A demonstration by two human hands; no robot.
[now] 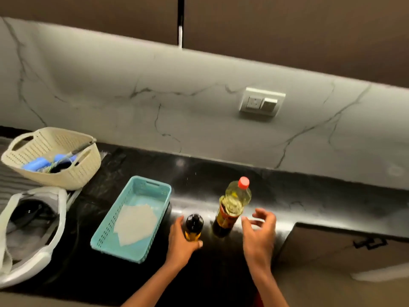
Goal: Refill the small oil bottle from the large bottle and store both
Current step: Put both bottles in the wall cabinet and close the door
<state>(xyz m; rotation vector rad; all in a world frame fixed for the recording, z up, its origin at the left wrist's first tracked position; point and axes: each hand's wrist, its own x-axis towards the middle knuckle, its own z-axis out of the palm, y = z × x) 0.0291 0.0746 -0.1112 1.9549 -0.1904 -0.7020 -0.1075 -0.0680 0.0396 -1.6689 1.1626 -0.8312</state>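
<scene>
- Two bottles: a small oil bottle (pixel 194 227) and a large bottle (pixel 233 203), lower centre.
- Two baskets: a cream basket (pixel 73 176) upper left, a blue basket (pixel 110 238) centre left.
- Two hands: left hand (pixel 180 242), right hand (pixel 259 235).
- One wall socket (pixel 262 104), right of centre.

Both forearms are bare to the frame edge, with no sleeves, rings or watch.

Small bottle (pixel 194 227) beside upright large bottle (pixel 234 204)

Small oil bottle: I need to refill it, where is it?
Head view, lower centre: the small oil bottle stands on the black counter, gripped by the left hand.
</scene>
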